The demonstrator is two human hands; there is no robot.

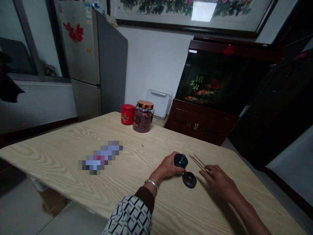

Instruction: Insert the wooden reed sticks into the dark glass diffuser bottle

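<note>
Around a small, dark, glossy round container my left hand is closed, its thumb at the near side. Just below it on the table lies a dark brown round piece with a raised middle, possibly a lid; whether the thumb touches it I cannot tell. My right hand pinches a few thin wooden sticks between thumb and fingers. Their tips point up and left, close to the container but apart from it.
On the wooden table stand a red canister and a glass jar with a copper-coloured lid, near the far edge. A blurred-out long item lies at left. A tiny brown bit rests mid-table. Behind are a fridge and fish tank.
</note>
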